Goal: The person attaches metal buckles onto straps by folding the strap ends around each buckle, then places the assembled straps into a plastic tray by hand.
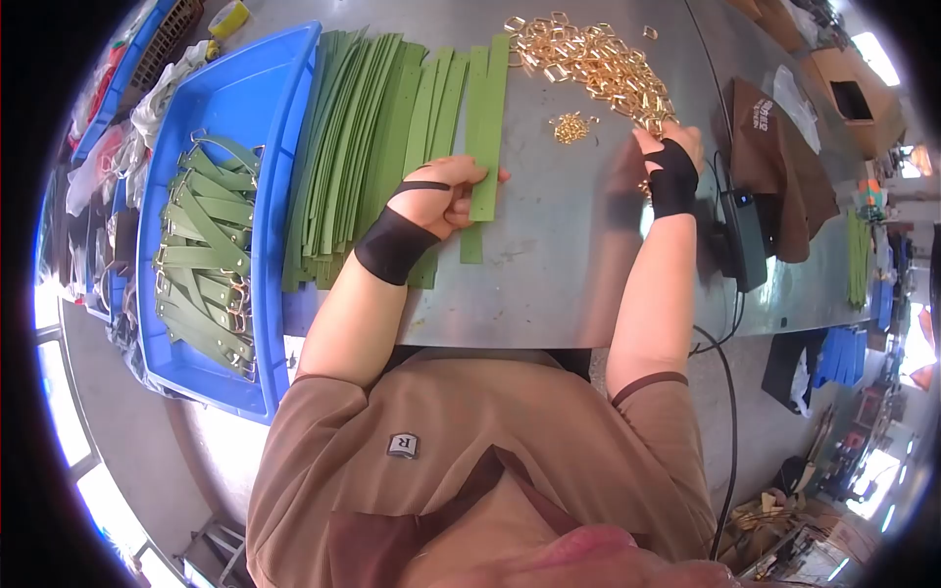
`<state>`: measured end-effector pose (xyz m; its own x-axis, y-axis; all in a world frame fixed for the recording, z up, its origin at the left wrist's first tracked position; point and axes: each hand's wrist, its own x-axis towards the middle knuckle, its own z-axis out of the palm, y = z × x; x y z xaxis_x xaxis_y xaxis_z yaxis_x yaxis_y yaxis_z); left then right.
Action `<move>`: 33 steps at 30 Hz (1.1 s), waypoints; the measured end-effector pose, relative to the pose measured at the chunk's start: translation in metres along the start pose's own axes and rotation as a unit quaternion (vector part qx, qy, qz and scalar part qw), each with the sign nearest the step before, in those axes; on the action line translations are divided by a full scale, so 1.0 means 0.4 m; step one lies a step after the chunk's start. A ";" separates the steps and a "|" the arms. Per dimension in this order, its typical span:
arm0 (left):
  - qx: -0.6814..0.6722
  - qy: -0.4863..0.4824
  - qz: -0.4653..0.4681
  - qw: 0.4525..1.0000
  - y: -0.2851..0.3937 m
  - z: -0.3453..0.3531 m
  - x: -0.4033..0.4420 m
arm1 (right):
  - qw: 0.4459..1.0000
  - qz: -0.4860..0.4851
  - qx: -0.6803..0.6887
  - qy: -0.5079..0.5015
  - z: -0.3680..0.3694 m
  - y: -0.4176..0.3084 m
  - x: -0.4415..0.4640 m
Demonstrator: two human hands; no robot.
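My left hand [451,193] is closed on the lower part of a flat green strap [490,108], which has small holes near its end. Another green strap [471,247] lies partly beneath it. To the left, a long row of green straps [343,147] is laid out side by side. At the lower end of a heap of gold metal rings [598,64], my right hand [681,149] has its fingers bent and closed, touching the heap; what is between them is hidden. A small pile of tiny gold pieces [569,127] sits between the hands. Both wrists wear black supports.
A blue tray [286,147] at the left holds finished-looking green straps with metal rings [201,255]. Right of my right hand are a black device [745,240] with a cable and a brown cloth [779,157]. A cardboard box [851,93] stands farther right.
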<state>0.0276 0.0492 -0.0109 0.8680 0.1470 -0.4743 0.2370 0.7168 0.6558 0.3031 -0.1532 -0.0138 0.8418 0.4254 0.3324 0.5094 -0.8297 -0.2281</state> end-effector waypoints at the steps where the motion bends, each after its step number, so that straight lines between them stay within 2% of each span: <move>1: -0.010 -0.046 0.000 0.999 0.003 -0.009 0.001 | 0.999 0.018 -0.031 -0.013 0.011 0.002 0.010; 7: 0.014 0.001 0.011 1.000 -0.006 -0.001 0.006 | 0.996 -0.036 -0.062 0.061 0.041 0.025 0.016; 9: 0.006 -0.005 0.016 1.000 -0.008 -0.010 0.011 | 0.988 -0.065 0.095 0.106 0.024 0.033 0.010; 10: 0.000 -0.012 0.019 1.000 -0.008 -0.013 0.012 | 0.977 0.056 0.207 0.005 -0.057 -0.041 -0.014; 11: -0.003 -0.010 0.021 1.000 -0.008 -0.012 0.010 | 0.977 0.053 0.207 0.004 -0.059 -0.058 -0.034; 12: 0.001 -0.011 0.026 1.000 -0.006 -0.007 0.007 | 0.898 0.074 0.432 -0.043 -0.057 -0.068 -0.049; 13: 0.005 -0.011 0.032 0.999 -0.005 -0.003 0.005 | 0.765 0.092 0.631 -0.090 -0.067 -0.093 -0.069; 14: 0.002 -0.008 0.035 0.999 -0.004 -0.001 0.003 | 0.727 0.081 0.668 -0.134 -0.087 -0.111 -0.104; 16: -0.010 -0.015 0.034 0.999 -0.004 0.001 0.004 | 0.717 0.079 0.672 -0.169 -0.118 -0.175 -0.192; 19: 0.009 -0.009 0.033 0.999 -0.019 0.003 0.011 | 0.665 0.062 0.694 -0.267 -0.129 -0.229 -0.312; 22: 0.016 0.007 0.032 0.999 -0.027 0.008 0.015 | 0.621 0.100 0.706 -0.326 -0.128 -0.248 -0.381; 25: 0.044 -0.002 0.025 0.999 -0.020 0.008 0.009 | 0.642 0.101 0.694 -0.310 -0.115 -0.257 -0.411; 26: 0.046 0.002 0.021 0.999 -0.022 0.011 0.008 | 0.675 0.089 0.672 -0.292 -0.101 -0.253 -0.418; 30: 0.042 0.026 0.011 0.999 -0.028 0.021 0.007 | 0.686 0.080 0.666 -0.280 -0.093 -0.243 -0.421; 32: 0.045 0.029 0.006 0.999 -0.025 0.026 0.000 | 0.597 0.145 0.703 -0.358 -0.096 -0.233 -0.411; 33: 0.050 0.030 0.001 0.998 -0.022 0.029 -0.003 | 0.597 0.145 0.703 -0.358 -0.100 -0.231 -0.404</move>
<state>0.0295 0.0348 -0.0093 0.8414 0.1922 -0.5050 0.2794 0.6453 0.7110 0.1127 -0.1596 -0.0098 0.5345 0.8013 -0.2688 -0.4531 0.0032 -0.8914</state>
